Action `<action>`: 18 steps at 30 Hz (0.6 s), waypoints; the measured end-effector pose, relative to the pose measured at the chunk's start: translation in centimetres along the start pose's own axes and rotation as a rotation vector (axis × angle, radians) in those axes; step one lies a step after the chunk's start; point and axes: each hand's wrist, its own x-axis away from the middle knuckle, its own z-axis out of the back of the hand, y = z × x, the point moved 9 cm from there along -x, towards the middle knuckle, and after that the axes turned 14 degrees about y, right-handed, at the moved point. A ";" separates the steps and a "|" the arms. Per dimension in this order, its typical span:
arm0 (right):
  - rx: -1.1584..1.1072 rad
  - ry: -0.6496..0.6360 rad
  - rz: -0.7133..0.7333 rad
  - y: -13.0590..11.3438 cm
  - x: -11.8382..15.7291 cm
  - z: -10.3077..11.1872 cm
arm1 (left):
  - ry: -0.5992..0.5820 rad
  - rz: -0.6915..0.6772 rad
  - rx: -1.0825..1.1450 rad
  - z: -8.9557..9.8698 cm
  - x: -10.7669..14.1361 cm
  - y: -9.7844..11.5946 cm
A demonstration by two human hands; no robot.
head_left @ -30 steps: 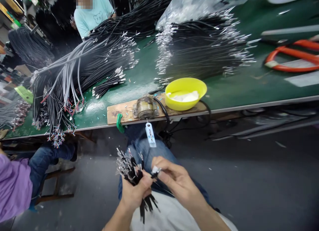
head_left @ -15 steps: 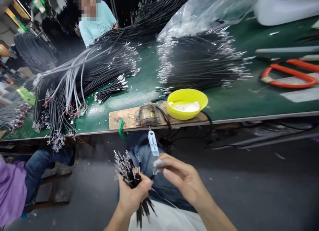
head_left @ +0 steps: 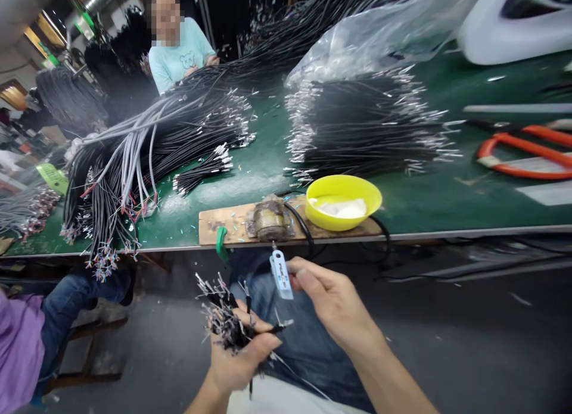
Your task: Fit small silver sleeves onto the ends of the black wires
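Note:
My left hand [head_left: 239, 360] is closed around a bundle of short black cables [head_left: 227, 321], their stripped, silvery ends fanned out at the top. One cable [head_left: 281, 326] sticks out to the right past the thumb. A light blue plastic clip [head_left: 281, 275] hangs from the shaft of a small motor [head_left: 270, 219] at the bench edge. My right hand [head_left: 328, 289] has its fingers closed at the clip's right edge; the fingertips are partly hidden behind it.
A wooden board [head_left: 223, 223] carries the motor and a yellow bowl [head_left: 344, 220] of white material. Black cable stacks [head_left: 357, 125] and grey cables [head_left: 138, 146] lie on the green bench [head_left: 442, 205]. Orange-handled scissors [head_left: 491, 149] lie right. One person [head_left: 181, 56] sits opposite, another [head_left: 22, 342] at left.
My right hand has moved up from below the clip to its right edge. The bundle in my left hand has tilted, and one cable now points right. The view has shifted slightly.

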 end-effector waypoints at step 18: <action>-0.457 -0.117 -0.509 5.2 0.8 -3.5 | -0.020 -0.018 -0.039 -2.4 -1.4 0.8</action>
